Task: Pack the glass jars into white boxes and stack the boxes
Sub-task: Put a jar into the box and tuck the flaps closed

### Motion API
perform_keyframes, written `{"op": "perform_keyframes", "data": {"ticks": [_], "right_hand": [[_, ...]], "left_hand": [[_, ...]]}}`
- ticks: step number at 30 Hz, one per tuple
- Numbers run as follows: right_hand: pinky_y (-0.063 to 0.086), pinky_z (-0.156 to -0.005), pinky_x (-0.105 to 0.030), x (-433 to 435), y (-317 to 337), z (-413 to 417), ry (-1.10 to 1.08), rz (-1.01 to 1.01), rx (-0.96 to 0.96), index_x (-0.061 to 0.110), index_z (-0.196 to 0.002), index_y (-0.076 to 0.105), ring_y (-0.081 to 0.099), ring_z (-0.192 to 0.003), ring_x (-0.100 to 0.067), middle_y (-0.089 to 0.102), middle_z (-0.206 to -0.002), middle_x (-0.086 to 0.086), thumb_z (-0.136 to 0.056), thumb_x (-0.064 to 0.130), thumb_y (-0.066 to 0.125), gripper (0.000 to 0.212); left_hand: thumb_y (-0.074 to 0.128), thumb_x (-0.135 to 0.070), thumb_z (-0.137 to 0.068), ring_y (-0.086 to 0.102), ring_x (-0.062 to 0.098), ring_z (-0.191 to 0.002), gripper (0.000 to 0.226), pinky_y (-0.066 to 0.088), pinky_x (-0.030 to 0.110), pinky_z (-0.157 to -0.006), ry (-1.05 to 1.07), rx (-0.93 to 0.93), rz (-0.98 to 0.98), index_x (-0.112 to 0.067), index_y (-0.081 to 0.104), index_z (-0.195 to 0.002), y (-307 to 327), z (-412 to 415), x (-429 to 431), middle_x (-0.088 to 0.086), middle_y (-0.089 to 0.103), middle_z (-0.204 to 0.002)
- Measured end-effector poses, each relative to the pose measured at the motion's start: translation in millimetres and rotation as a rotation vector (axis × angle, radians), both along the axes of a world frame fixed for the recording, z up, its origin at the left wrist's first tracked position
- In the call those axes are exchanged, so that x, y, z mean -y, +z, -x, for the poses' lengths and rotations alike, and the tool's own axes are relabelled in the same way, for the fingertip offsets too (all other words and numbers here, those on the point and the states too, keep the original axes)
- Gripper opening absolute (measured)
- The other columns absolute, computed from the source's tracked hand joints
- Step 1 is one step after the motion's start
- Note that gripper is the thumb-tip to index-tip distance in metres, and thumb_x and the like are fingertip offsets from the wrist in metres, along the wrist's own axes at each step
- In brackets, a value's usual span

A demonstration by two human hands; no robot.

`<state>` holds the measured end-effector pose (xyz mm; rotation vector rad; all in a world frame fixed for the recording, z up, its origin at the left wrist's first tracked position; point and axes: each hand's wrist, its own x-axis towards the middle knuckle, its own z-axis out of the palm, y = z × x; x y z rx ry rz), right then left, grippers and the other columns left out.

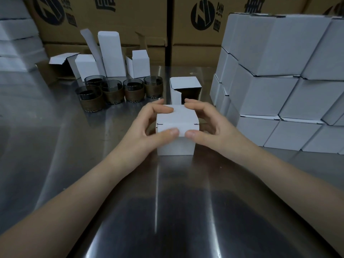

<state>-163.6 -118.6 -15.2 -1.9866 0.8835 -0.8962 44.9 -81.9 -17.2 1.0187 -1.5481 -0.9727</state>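
Observation:
A small closed white box (176, 146) stands on the steel table (55, 127) at the centre. My left hand (149, 125) grips its left side, fingers on the lid and thumb on the front. My right hand (206, 125) holds the right side the same way. Several glass jars (113, 90) with brown sleeves stand in a cluster behind and to the left. An open white box (183, 88) stands just behind the held one. A tall stack of closed white boxes (279, 81) fills the right side.
Open and flat white boxes (111, 56) stand behind the jars. Large brown cartons (115, 21) line the back. More white boxes (16, 40) are piled at the far left.

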Motion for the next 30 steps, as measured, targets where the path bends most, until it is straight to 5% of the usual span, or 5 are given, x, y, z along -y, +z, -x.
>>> {"op": "perform_keyframes", "data": {"ticks": [5,10,21,26,30], "right_hand": [[0.046,-0.103,-0.028,4,-1,-4,-0.017,0.024,0.020,0.036,-0.133,0.046,0.045,-0.129,0.001,0.043,-0.141,0.026,-0.078,0.050,0.067,0.060],[0.048,-0.096,-0.024,4,-2,-6,-0.040,0.009,0.086,0.042,-0.127,0.051,0.054,-0.120,-0.001,0.055,-0.129,0.021,-0.080,0.057,0.062,0.051],[0.048,-0.094,-0.022,-1,3,-9,-0.034,0.019,0.087,0.045,-0.121,0.054,0.054,-0.120,-0.003,0.056,-0.122,0.023,-0.084,0.054,0.060,0.039],[0.040,-0.096,-0.010,-6,10,-9,0.009,0.035,0.086,0.048,-0.114,0.060,0.049,-0.121,0.006,0.053,-0.121,0.035,-0.090,0.033,0.060,0.029],[0.040,-0.106,-0.026,-6,10,-10,-0.013,0.008,0.037,0.048,-0.114,0.059,0.045,-0.128,0.002,0.047,-0.135,0.024,-0.087,0.037,0.059,0.029]], "left_hand": [[0.073,-0.023,-0.073,0.053,-0.005,-0.120,0.042,0.047,0.017,-0.094,0.024,0.041,0.074,-0.024,0.056,-0.112,0,-2,-5,-0.007,0.044,-0.142],[0.073,-0.026,-0.080,0.061,-0.001,-0.110,0.034,0.052,0.017,-0.081,0.002,-0.045,0.072,-0.022,0.059,-0.111,2,-1,-5,-0.028,0.063,-0.112],[0.065,-0.026,-0.082,0.064,0.018,-0.109,0.028,0.056,0.029,-0.082,-0.013,-0.094,0.028,-0.024,0.060,-0.109,4,0,-6,-0.012,0.067,-0.109],[0.069,-0.031,-0.081,0.057,0.024,-0.119,0.029,0.049,0.049,-0.101,-0.023,-0.044,0.027,-0.030,0.063,-0.110,4,0,-7,0.006,0.054,-0.129],[0.064,-0.046,-0.075,0.051,0.015,-0.127,0.034,0.040,0.050,-0.110,-0.001,-0.019,0.022,-0.036,0.067,-0.107,6,1,-10,-0.004,0.050,-0.134]]}}
